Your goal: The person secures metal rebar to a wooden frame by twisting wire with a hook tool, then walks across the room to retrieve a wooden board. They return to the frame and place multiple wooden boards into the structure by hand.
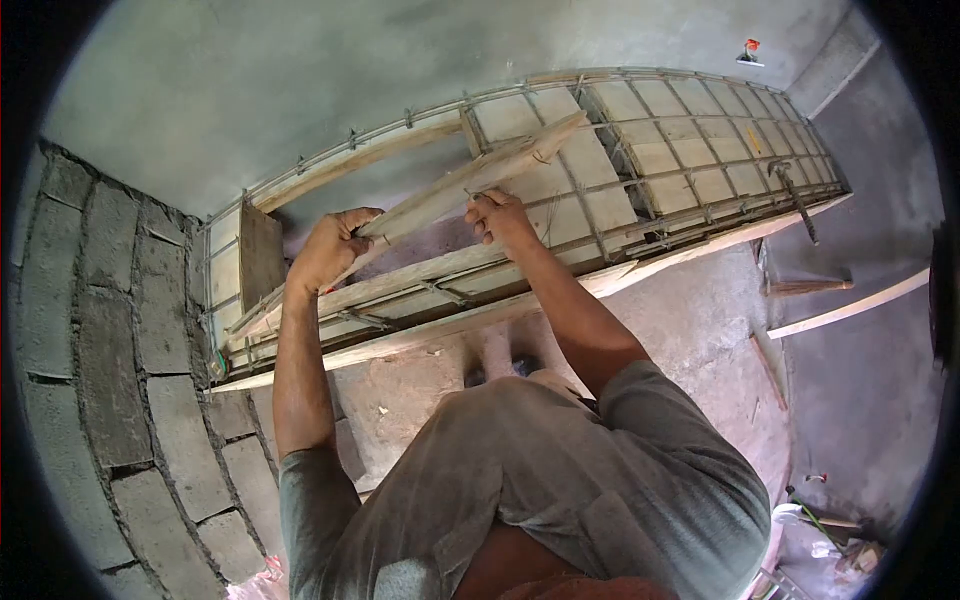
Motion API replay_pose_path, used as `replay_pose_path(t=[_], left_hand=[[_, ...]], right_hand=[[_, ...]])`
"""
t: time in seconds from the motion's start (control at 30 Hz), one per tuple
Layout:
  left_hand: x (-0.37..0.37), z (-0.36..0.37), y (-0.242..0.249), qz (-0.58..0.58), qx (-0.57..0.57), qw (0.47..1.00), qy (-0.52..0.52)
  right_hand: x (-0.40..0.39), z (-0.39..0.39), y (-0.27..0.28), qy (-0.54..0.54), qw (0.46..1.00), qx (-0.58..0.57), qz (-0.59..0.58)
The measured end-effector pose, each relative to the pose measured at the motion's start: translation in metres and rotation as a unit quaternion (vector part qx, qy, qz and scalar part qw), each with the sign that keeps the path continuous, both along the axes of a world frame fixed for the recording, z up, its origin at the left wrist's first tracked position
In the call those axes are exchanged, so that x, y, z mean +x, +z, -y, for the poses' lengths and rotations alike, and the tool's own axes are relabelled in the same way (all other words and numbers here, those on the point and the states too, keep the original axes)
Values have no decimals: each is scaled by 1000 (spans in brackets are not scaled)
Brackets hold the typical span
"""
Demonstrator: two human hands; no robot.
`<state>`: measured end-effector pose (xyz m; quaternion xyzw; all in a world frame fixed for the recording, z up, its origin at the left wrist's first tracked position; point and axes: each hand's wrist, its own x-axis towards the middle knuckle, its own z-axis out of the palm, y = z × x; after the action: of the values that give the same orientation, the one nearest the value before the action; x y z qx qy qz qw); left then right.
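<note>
A long wooden board (pixel 470 182) lies slantwise over the opening in a formwork frame (pixel 420 318). My left hand (pixel 328 250) is closed round the board's lower part, thumb and fingers at its edge. Beside the board's middle, my right hand (pixel 497 218) pinches something thin, perhaps a nail or wire, too small to make out. A bent nail or wire sticks out near the board's upper end. Steel bars (pixel 585 205) tied in a grid run over the pale panels to the right.
A hammer (pixel 793 200) hangs on the bars at the right. Block wall (pixel 110 330) stands at the left, plastered wall (pixel 300 80) behind. A curved wood strip (pixel 850 305) and a brush-like bundle (pixel 808 287) are at the right. Tools and debris (pixel 850 550) lie lower right.
</note>
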<state>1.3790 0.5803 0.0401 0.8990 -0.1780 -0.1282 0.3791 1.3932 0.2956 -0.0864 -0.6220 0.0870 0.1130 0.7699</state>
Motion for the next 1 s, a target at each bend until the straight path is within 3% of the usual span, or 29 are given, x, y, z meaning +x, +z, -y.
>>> replay_pose_path(t=[0.17,0.23,0.3,0.33,0.4,0.43,0.5,0.63,0.83,0.9,1.0], left_hand=[[4,-2,-2,-6,0,1000,-6],[3,-3,-4,-2,-9,1000,-8],[2,0,-8,67,-21,997,-37],[-1,4,-6,66,-22,997,-36],[-5,12,2,130,77,988,-15],[-4,14,4,128,76,989,-17],[2,17,8,163,154,974,7],[12,15,12,141,175,974,16],[22,10,6,187,158,969,-3],[23,11,13,121,190,974,5],[26,8,14,121,173,978,-1]], right_hand=[[-1,10,-5,-10,998,-56,-31],[6,29,-33,-187,978,-85,37],[11,59,-42,-311,903,-254,151],[9,69,-32,-310,903,-255,151],[5,84,3,-283,770,-485,303],[11,93,5,-283,770,-487,301],[25,107,9,-158,718,-573,361],[34,104,8,-106,704,-609,351],[36,84,-7,-175,743,-572,302],[43,97,-2,-104,728,-603,309],[47,112,19,-42,740,-598,306]])
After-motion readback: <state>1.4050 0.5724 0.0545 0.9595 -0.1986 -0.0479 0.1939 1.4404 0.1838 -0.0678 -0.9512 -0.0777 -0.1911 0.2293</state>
